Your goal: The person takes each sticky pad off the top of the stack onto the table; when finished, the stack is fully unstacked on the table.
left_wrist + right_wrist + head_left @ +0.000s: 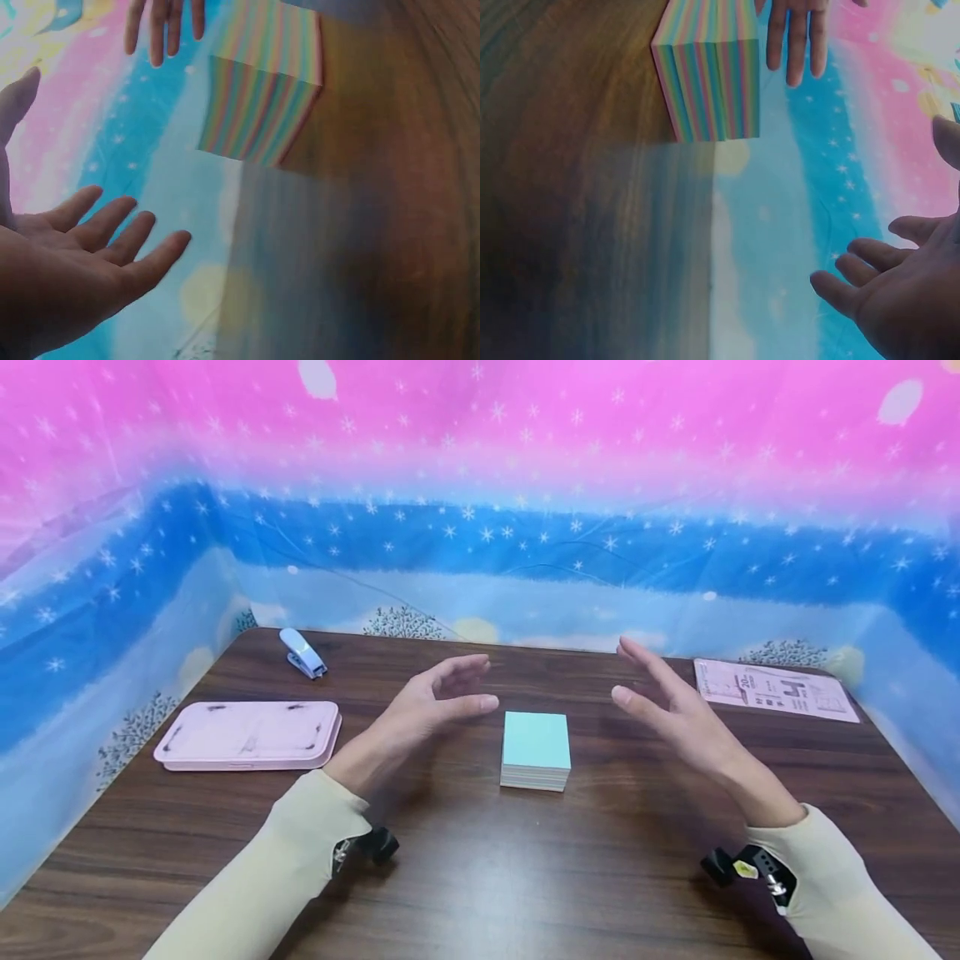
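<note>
A square stack of sticky notes (536,742) with a mint-green top sheet lies on the table between my two hands. Its sides show pastel stripes of several colours in both wrist views. My left hand (438,697) hovers just left of the stack, fingers loosely extended and thumb apart, holding nothing. On the other side my right hand (682,718) is held in the air, thumb and fingers spread, also holding nothing. Neither hand touches the paper; in the left wrist view a gap separates the left hand (97,262) from the stack (262,105).
A pink pencil case (247,735) lies at the left of the dark wooden table (510,877). Behind it is a light blue stapler (303,653). A pink printed sheet or packet (776,690) lies at the back right. A patterned cloth (480,535) hangs around the table's far edges.
</note>
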Action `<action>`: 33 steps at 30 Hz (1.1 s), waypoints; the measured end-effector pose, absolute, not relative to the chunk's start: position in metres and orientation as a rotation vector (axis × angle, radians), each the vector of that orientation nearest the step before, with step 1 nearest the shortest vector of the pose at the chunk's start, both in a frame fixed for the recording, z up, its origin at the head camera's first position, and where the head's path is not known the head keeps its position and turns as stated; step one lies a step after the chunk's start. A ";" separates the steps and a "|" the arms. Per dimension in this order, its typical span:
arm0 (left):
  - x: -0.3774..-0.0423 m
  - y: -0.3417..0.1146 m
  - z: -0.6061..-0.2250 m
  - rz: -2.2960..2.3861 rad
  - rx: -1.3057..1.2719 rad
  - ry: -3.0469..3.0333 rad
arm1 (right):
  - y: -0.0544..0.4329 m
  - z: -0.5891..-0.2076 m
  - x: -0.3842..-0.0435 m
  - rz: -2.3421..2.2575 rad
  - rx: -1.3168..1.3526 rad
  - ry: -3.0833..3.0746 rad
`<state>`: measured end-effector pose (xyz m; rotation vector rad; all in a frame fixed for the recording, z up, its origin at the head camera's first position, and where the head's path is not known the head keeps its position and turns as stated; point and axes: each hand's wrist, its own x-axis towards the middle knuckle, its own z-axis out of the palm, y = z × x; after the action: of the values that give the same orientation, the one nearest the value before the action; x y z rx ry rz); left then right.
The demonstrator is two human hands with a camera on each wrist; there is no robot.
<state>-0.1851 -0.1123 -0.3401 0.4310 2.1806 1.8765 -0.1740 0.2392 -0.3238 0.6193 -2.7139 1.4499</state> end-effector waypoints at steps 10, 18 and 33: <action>-0.189 -0.116 -0.370 2.138 0.356 1.618 | 0.225 -0.346 -0.178 1.486 0.672 -2.748; -0.185 -0.114 -0.374 2.181 0.298 1.491 | 0.223 -0.354 -0.187 1.497 0.720 -2.782; -0.191 -0.103 -0.384 2.134 0.295 1.517 | 0.216 -0.361 -0.184 1.540 0.801 -2.761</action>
<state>-0.1906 -0.1033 -0.3840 0.2953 1.5174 2.1337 -0.1843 0.2160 -0.3611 0.8008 -2.7612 1.5405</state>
